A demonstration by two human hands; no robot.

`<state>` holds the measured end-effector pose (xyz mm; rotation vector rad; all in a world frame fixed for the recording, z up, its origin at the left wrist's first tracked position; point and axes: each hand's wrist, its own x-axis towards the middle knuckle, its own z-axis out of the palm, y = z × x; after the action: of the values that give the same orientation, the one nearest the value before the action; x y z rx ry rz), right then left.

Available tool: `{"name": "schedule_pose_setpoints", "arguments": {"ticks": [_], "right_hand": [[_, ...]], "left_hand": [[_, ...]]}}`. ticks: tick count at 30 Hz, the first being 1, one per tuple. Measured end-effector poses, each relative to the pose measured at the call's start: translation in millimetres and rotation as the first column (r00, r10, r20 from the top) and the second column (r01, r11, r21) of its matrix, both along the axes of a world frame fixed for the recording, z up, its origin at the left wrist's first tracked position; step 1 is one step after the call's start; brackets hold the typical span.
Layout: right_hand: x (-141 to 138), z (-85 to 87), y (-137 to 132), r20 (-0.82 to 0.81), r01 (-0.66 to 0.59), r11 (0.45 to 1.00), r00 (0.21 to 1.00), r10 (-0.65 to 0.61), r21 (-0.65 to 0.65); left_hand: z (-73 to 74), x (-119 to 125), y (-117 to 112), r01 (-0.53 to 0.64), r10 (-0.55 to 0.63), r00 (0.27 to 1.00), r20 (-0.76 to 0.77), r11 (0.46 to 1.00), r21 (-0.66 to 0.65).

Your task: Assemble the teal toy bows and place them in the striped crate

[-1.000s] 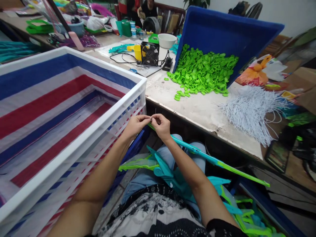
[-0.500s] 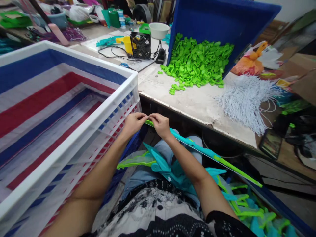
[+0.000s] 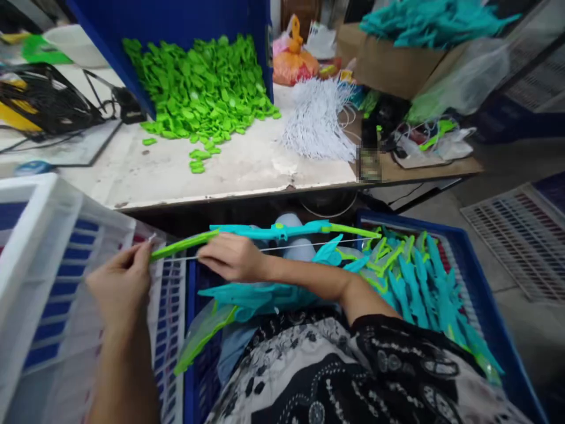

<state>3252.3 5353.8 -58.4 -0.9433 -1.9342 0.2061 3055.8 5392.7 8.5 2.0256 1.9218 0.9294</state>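
Note:
A toy bow [image 3: 304, 228], turquoise in the middle with lime-green limbs, stretches across in front of me above my knees. My left hand [image 3: 121, 277] is closed on its left tip, where a bit of white string sticks up. The white bowstring [image 3: 304, 245] runs below the bow to the right tip. My right hand [image 3: 236, 257] is closed on this string near the left limb; its fingertips are partly hidden. Across my lap lies another turquoise toy part [image 3: 269, 297] with a green and clear limb.
A blue crate [image 3: 489, 294] at right holds several turquoise and green bows. A white crate [image 3: 30, 247] stands at left. On the table [image 3: 238, 168] are green plastic pieces [image 3: 207, 88] spilling from a blue bin, a bundle of white strings [image 3: 318, 121] and a black fan [image 3: 48, 103].
My view has swung right. Both hands were together at the bow's end; now they are apart, the left on the tip and the right along the string. The bow lies more level.

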Motion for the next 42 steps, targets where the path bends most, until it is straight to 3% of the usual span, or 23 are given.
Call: {"name": "schedule_pose_setpoints", "arguments": {"ticks": [2, 4, 6, 8, 10, 13, 15, 17, 19, 21, 23, 26, 29, 31, 33, 35, 37, 38, 40, 42], "right_hand": [[30, -19.9, -34, 0.131, 0.028, 0.999, 0.991, -0.023, -0.034], [62, -46.0, -53, 0.269, 0.175, 0.977, 0.953, -0.137, -0.122], [92, -70.8, -53, 0.368, 0.387, 0.890, 0.885, -0.285, -0.241], [120, -88.8, -40, 0.394, 0.482, 0.796, 0.855, -0.337, -0.366], [145, -98.5, -23, 0.312, 0.410, 0.786, 0.905, -0.288, -0.463], [178, -100.5, 0, 0.090, 0.185, 0.833, 0.983, -0.161, -0.522], [193, -94.3, 8, -0.013, 0.091, 0.845, 0.993, -0.115, -0.527], [201, -81.5, 9, -0.043, 0.033, 0.867, 0.997, -0.063, -0.497], [203, -62.2, 6, -0.011, 0.006, 0.895, 1.000, -0.012, -0.445], [201, -37.9, 1, 0.032, 0.015, 0.923, 0.999, -0.003, -0.385], [199, -10.5, -1, 0.030, 0.048, 0.952, 0.999, -0.040, -0.303], [193, 38.6, 14, -0.053, 0.052, 0.987, 0.997, -0.061, -0.153], [163, 101.1, 38, -0.105, -0.032, 0.999, 0.994, 0.035, 0.030], [126, 144.3, 47, -0.092, -0.081, 0.978, 0.991, 0.100, 0.193], [83, 178.6, 48, -0.063, -0.055, 0.921, 0.994, 0.086, 0.386], [37, 195.9, 48, -0.058, -0.002, 0.852, 0.998, 0.038, 0.524], [-10, 193.5, 52, -0.032, -0.033, 0.832, 0.998, 0.061, 0.554], [-34, 186.1, 57, 0.001, -0.092, 0.842, 0.994, 0.109, 0.532], [-81, 164.6, 69, 0.101, -0.252, 0.856, 0.968, 0.232, 0.451], [-125, 141.8, 80, 0.206, -0.393, 0.848, 0.918, 0.339, 0.356]], "left_hand": [[4.9, 9, 6, -0.113, 0.113, 0.994, 0.012, 0.988, 0.104], [10.0, 20, 16, -0.122, 0.127, 0.992, -0.015, 0.977, 0.173], [14.5, 32, 29, -0.113, 0.122, 0.992, -0.021, 0.961, 0.252], [18.2, 46, 42, -0.084, 0.084, 0.996, 0.012, 0.951, 0.299], [20.6, 63, 50, -0.003, -0.002, 1.000, 0.015, 0.939, 0.344], [17.8, 95, 46, 0.275, -0.231, 0.959, -0.166, 0.899, 0.341], [10.4, 121, 35, 0.479, -0.378, 0.858, -0.347, 0.832, 0.280], [1.2, 147, 23, 0.670, -0.521, 0.675, -0.522, 0.730, 0.136], [-4.7, 170, 12, 0.770, -0.605, 0.470, -0.642, 0.637, -0.037], [-2.2, 186, 3, 0.786, -0.588, 0.362, -0.724, 0.610, -0.103], [11.9, 193, -1, 0.783, -0.535, 0.307, -0.787, 0.612, -0.110], [55.9, 186, -4, 0.753, -0.450, 0.252, -0.857, 0.648, -0.119], [120.8, 158, -11, 0.608, -0.316, 0.298, -0.901, 0.790, -0.076], [167.5, 124, -23, 0.493, -0.231, 0.330, -0.915, 0.869, -0.042], [208.4, 73, -39, 0.382, -0.114, 0.383, -0.917, 0.923, 0.045], [235.5, 4, -58, 0.249, 0.040, 0.474, -0.879, 0.952, 0.177], [241.8, -78, -78, 0.071, 0.141, 0.610, -0.780, 0.970, 0.231], [235.7, -121, -88, -0.050, 0.229, 0.678, -0.699, 0.962, 0.267], [205.3, -200, -106, -0.274, 0.358, 0.765, -0.536, 0.933, 0.232], [155.1, -259, -119, -0.399, 0.415, 0.826, -0.382, 0.909, 0.123]]}}
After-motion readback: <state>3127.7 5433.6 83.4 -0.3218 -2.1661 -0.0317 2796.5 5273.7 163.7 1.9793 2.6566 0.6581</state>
